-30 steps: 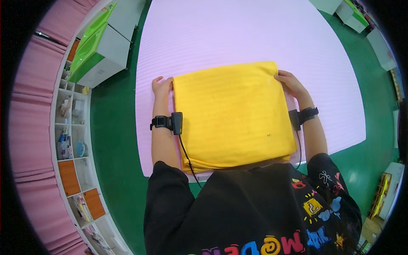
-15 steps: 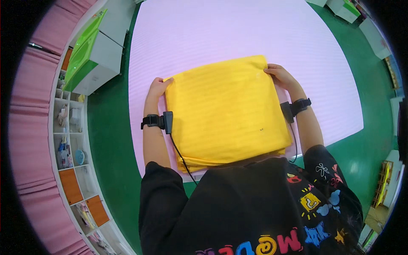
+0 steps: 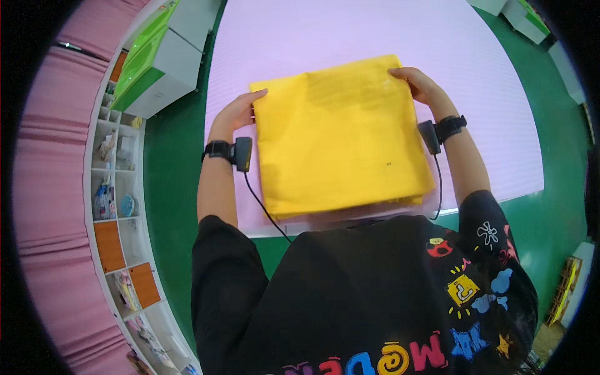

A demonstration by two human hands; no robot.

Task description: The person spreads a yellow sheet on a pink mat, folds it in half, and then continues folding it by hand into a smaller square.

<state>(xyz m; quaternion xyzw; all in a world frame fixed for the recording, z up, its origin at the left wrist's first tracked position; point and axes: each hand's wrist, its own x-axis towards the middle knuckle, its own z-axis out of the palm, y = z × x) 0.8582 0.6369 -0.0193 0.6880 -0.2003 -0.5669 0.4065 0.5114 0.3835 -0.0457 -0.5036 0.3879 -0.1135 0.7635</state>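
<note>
A large yellow cloth (image 3: 340, 137), folded into a rough square of several layers, lies on the pale pink table near its front edge. My left hand (image 3: 239, 110) grips the far left corner, with the thumb on top and the fingers at the side and underneath. At the far right corner, my right hand (image 3: 417, 84) pinches the cloth, thumb over its upper face. Small dark specks show on the cloth's lower right. Each wrist wears a black strap with a small device and a cable.
The pink tabletop (image 3: 350, 31) stretches away beyond the cloth. Left of it, over the green floor (image 3: 172, 187), stand a white and green cabinet (image 3: 164, 75) and a white shelf unit (image 3: 139, 209) with small items. A pink curtain (image 3: 53, 200) hangs at far left.
The view has shifted slightly, so the cloth sits higher in it. My left hand's thumb has moved further over the cloth, and the far edge looks lifted a little. Both hands keep to the far corners.
</note>
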